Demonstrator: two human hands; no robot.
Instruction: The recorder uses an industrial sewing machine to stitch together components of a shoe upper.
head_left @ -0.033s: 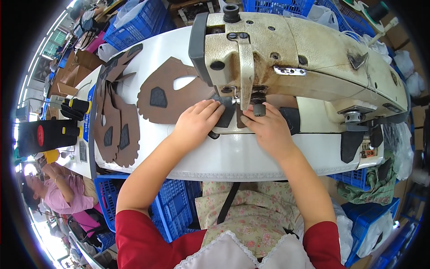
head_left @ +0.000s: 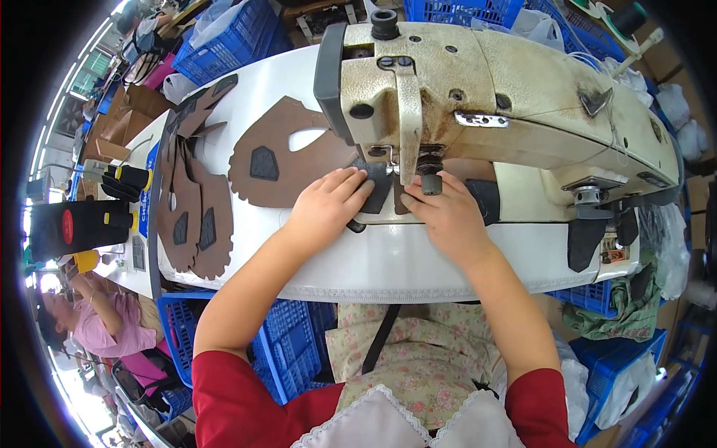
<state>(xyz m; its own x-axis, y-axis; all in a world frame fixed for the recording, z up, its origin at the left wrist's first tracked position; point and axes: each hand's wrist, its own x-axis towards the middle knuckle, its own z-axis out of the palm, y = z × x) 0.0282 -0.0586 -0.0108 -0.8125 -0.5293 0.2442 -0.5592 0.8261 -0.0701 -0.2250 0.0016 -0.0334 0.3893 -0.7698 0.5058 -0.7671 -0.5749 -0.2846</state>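
Observation:
Under the head of the cream sewing machine [head_left: 418, 75] lies a brown cut piece [head_left: 280, 153] with a scalloped edge, an oval opening and a dark patch [head_left: 263, 163]. My left hand [head_left: 332, 200] rests on its near right edge, fingers stretched out beside a black patch [head_left: 377, 190]. My right hand [head_left: 448, 216] lies with fingers extended just right of the needle area, beside another black patch [head_left: 484, 200]. Its fingertips are partly hidden by the machine's dark knob [head_left: 431, 184]. The needle point is too small to make out.
More brown pieces with dark patches [head_left: 194, 224] hang in a stack at the table's left end. A ruler strip [head_left: 388, 294] runs along the white table's [head_left: 388, 257] front edge. Blue crates [head_left: 287, 347] stand below. At the far left, a person in pink [head_left: 119, 325] sits.

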